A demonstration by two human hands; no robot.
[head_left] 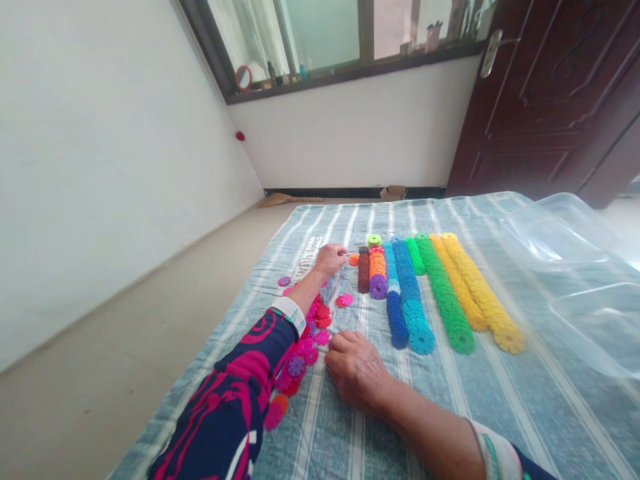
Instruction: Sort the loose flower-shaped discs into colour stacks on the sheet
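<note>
My left hand (331, 260) reaches over the far part of the cloth with fingers pinched together; whether anything is between them is hidden. An orange notched plastic disc (354, 259) lies just right of its fingertips. My right hand (357, 370) rests nearer to me with curled fingers, and what they may hold does not show. Beside it spreads a loose pile of pink, red and purple discs (306, 347), partly behind my left arm. A pink and red pair of discs (345, 301) lies between the hands.
Overlapping disc rows stand to the right: brown (363, 270), orange with purple (379, 267), blue (407, 287), green (440, 293) and yellow (480, 293). Clear plastic containers (555, 230) sit at the bed's right side. A striped cloth (320, 440) covers the surface.
</note>
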